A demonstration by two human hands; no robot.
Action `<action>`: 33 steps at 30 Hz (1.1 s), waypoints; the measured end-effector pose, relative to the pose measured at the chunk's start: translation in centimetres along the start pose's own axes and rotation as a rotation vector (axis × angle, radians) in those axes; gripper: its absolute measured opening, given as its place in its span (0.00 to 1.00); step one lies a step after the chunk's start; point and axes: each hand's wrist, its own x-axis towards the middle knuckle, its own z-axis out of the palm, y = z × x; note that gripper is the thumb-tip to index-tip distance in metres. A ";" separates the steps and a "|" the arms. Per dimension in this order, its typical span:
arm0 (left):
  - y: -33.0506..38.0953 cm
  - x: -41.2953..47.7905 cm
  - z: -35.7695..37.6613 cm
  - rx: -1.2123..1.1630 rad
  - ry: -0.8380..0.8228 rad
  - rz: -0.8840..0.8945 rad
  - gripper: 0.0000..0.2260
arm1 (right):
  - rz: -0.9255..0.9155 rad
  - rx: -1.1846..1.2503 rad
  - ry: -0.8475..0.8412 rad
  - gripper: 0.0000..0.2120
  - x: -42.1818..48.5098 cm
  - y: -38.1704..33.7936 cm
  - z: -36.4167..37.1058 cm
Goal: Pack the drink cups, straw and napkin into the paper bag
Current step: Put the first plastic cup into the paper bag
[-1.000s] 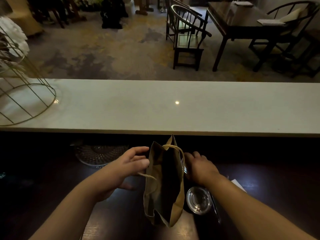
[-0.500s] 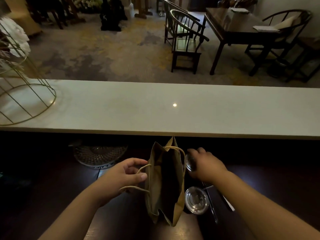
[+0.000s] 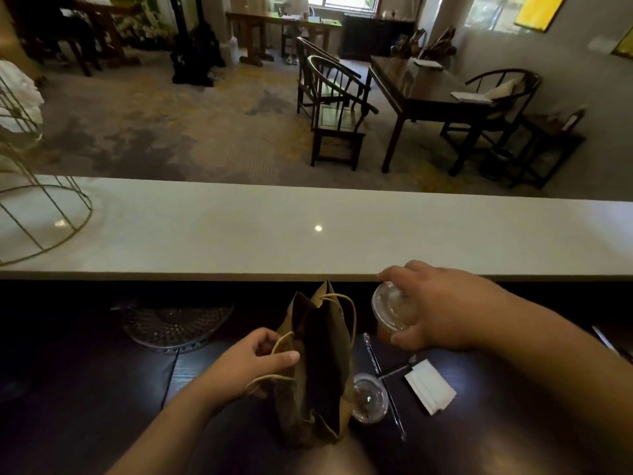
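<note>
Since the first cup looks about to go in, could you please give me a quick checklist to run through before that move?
1. Paper bag standing upright with its mouth open: ok.
2. Left hand steadying the bag by its near handle: ok.
3. Right hand gripping the lidded cup from above: ok.
4. Held cup lifted and beside the bag's mouth, not yet over it: ok.
5. Bag interior free of obstructions: cannot tell, too dark inside.
6. Second cup, straw and napkin waiting on the dark counter right of the bag: ok.
</note>
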 end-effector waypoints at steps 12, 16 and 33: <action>0.4 -0.7 1.2 -0.075 0.075 -0.046 0.12 | -0.223 0.038 0.057 0.43 -2.3 -8.0 -4.3; 0.0 -0.8 1.2 -0.017 0.119 -0.002 0.11 | -0.266 -0.001 -0.003 0.43 -0.1 -10.1 -1.1; -0.4 -1.8 1.5 0.329 0.285 0.085 0.14 | -0.129 -0.038 -0.156 0.39 9.2 -11.7 9.8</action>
